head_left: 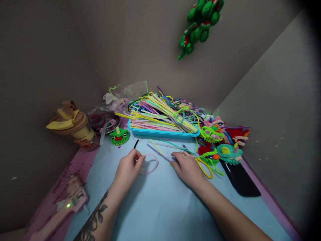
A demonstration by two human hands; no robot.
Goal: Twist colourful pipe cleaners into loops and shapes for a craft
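My left hand (130,165) pinches a pale pink pipe cleaner (155,165), which curves into an open loop over the table. A short black stick (136,144) shows just beyond its fingers. My right hand (187,165) rests low on the table, palm down, thumb apart from the fingers. Under and beside it lie yellow-handled scissors (209,174), partly covered by the hand. A purple pipe cleaner (159,152) reaches toward its thumb, crossing a yellow one (154,145). Further teal and pale strips lie just past the fingertips.
A blue tray (163,134) heaped with colourful pipe cleaners stands at the back. Left are a green frog-like figure (119,136), a lidded tumbler (80,130) and a pink glue gun (72,201) with a lit green light. Right are fuzzy figures (229,154) and a black phone-like slab (242,180).
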